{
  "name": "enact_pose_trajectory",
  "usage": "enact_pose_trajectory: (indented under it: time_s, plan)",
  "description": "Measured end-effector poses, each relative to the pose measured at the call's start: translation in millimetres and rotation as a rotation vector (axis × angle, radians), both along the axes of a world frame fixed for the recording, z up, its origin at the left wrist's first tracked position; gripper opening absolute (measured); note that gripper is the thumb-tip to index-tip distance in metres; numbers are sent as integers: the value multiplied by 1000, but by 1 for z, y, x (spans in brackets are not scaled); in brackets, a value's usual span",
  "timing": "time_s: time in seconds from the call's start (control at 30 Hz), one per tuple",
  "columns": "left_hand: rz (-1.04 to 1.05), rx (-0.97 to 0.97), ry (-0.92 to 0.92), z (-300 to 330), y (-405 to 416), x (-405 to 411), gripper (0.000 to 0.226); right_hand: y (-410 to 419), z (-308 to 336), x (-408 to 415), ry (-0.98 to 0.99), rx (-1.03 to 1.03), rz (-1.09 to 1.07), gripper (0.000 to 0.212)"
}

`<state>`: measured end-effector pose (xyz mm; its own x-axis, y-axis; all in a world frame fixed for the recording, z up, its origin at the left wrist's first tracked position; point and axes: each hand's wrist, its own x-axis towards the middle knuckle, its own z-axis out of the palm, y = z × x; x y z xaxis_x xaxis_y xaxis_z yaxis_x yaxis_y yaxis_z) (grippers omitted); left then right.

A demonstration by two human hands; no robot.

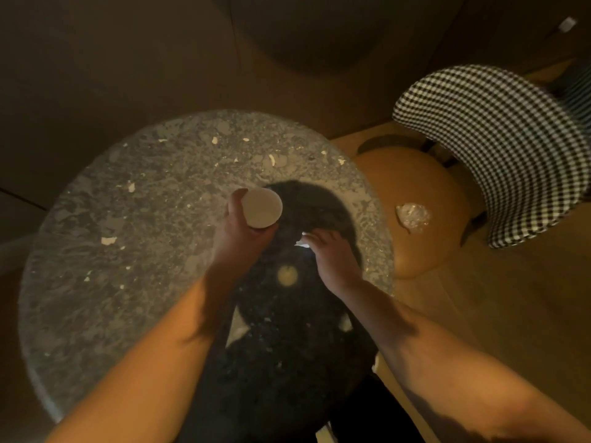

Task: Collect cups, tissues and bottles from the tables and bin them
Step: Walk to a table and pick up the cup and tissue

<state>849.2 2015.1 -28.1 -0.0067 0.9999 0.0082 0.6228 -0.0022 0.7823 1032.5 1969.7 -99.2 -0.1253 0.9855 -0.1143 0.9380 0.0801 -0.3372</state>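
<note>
A round speckled stone table (128,251) fills the middle of the view. My left hand (238,228) grips a white paper cup (260,207) from the side, mouth facing up, over the table's centre. My right hand (329,254) reaches down onto the table just right of the cup, and its fingertips touch a small white tissue (302,243) that is mostly hidden under them. A crumpled clear wrapper or tissue (412,217) lies on the tan seat of the chair (415,199) to the right.
The chair's back is black-and-white checked fabric (502,148), close to the table's right edge. Wooden floor (495,298) lies at the right. A dark round shape (313,30) sits at the top. My own shadow covers the table's near half.
</note>
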Motion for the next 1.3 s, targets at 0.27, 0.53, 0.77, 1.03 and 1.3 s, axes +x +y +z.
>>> enact_pose_trajectory:
  time_s: [0.27, 0.53, 0.77, 1.03, 1.3]
  plan:
    - [-45, 92, 25, -25, 12, 159, 72, 12, -12, 159, 59, 85, -64, 40]
    - [25, -70, -55, -63, 28, 317, 79, 24, -52, 341, 107, -20, -61, 35]
    - [38, -131, 0, -110, 41, 384, 81, 55, -103, 406, 110, -114, -39, 46]
    - [136, -188, -54, -194, 53, 398, 76, 114, -194, 416, 98, -196, 16, 64]
    - [207, -232, -3, -243, 44, 388, 77, 119, -255, 401, 82, -83, 41, 60]
